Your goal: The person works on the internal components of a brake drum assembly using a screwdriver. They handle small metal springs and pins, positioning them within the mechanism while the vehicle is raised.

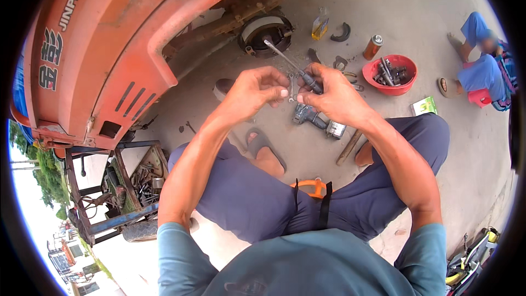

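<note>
My left hand (268, 90) has its fingers curled at a small silver wrench (292, 92), held upright between my hands. My right hand (320, 90) is closed on a long screwdriver (311, 81), whose shaft angles up toward the left, with its thumb near the wrench. The screwdriver's tip appears over an exposed round brake assembly (253, 43) under the orange vehicle; contact is unclear. A cordless power tool (315, 118) lies on the ground just below my hands, beside a can (335, 130). My bent legs are either side.
Around me are a red helmet (395, 90) holding metal parts, a spray can (373, 47), a bottle (320, 24), curved shoes (341, 34), a metal bar (349, 147) and a green box (423, 106). The vehicle body (104, 55) and a tool-filled frame (126, 214) are left; a seated person (496, 77) is right.
</note>
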Action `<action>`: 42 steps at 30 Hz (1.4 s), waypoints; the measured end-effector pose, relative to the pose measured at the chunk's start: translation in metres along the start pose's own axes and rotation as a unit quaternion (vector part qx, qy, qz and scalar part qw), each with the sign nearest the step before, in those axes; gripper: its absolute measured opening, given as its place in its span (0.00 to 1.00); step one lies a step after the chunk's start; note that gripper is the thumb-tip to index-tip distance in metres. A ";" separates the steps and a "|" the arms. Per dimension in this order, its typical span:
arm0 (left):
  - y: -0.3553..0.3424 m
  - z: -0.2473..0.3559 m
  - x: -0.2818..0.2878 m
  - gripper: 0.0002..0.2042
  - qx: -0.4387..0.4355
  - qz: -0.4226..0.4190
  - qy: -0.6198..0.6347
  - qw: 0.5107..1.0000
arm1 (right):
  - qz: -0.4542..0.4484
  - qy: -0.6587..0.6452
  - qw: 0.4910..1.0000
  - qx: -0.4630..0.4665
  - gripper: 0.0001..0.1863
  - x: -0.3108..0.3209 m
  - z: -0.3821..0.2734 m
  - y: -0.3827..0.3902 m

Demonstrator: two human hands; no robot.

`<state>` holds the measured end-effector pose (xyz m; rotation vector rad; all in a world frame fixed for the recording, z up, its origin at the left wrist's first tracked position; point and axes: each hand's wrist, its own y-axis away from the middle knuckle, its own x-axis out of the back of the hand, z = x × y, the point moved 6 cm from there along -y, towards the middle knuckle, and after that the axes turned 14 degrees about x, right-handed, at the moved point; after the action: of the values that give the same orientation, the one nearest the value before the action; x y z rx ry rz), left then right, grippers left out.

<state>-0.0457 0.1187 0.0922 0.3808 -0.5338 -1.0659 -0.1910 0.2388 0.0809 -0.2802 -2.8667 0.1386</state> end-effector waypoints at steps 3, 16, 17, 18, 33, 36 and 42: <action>0.008 -0.003 -0.009 0.09 0.005 0.000 0.011 1.000 | -0.003 0.028 1.000 0.004 0.21 -0.008 -0.002 0.002; -0.018 -0.034 -0.010 0.06 0.010 0.013 0.092 0.996 | -0.011 0.018 0.999 -0.049 0.16 -0.020 0.026 -0.016; -0.020 -0.031 -0.007 0.05 0.007 0.019 0.081 0.997 | -0.009 0.020 0.998 -0.051 0.16 -0.019 0.028 -0.019; -0.022 -0.028 -0.004 0.05 0.004 0.024 0.069 0.997 | 0.005 0.020 0.998 -0.053 0.16 -0.019 0.034 -0.021; -0.123 -0.101 0.114 0.06 0.020 0.358 0.124 0.925 | 0.021 -0.008 0.992 -0.122 0.27 -0.025 0.041 -0.040; -0.126 -0.101 0.113 0.05 0.010 0.359 0.112 0.926 | 0.033 0.039 0.995 -0.084 0.26 -0.024 0.050 -0.042; -0.137 -0.113 0.127 0.04 -0.028 0.390 0.068 0.918 | 0.025 0.215 0.976 0.018 0.22 -0.029 0.021 -0.061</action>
<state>-0.0303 -0.0510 -0.0447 0.1570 -0.4661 -0.2777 -0.1800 0.1722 0.0605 -0.3300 -2.4274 0.1211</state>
